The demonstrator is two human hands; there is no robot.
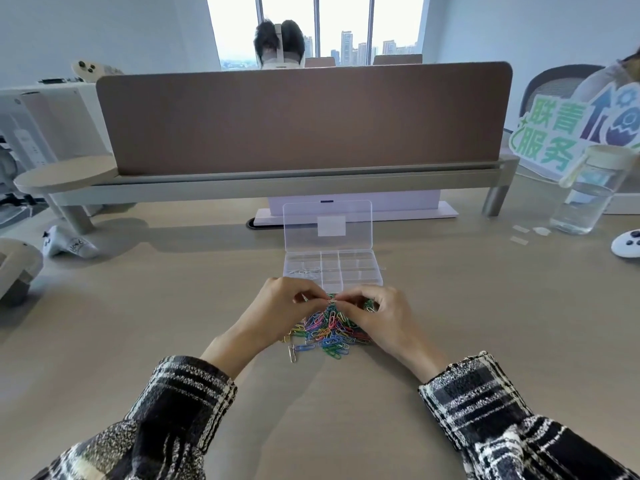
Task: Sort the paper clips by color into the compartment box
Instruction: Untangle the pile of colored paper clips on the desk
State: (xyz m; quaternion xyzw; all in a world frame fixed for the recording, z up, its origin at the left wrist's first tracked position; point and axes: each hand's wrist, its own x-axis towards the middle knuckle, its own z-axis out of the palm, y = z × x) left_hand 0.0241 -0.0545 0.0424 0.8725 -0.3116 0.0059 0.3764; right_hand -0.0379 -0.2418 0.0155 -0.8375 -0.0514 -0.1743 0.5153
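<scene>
Fingers [313, 295] of the left hand [284, 304] and the right hand [379, 313] meet tip to tip, curled inward, together pinching one small pale paper clip [331, 300]; its exact colour is too small to tell. Directly beneath the fingers lies a loose pile of paper clips [329, 332] in pink, green, blue, yellow and orange, spread on a pale wooden bench [173, 323]. Back toward the left wrist, a single silver clip [293, 353] lies at the pile's edge.

Just beyond the fingers sits the clear compartment box [375, 277], its lid [327, 216] standing open on the far side. A few silvery clips [304, 271] rest in a compartment just past the left fingers; the other compartments are hard to read through the clear plastic.

Both wrists emerge from black-and-white checked sleeves [183, 403]. Far past the box stands a brown divider panel [304, 119]. Well off to the right of the fingers are a clear water bottle [585, 199] and a white controller [627, 244]; well off to the left lies another white controller [65, 242].
</scene>
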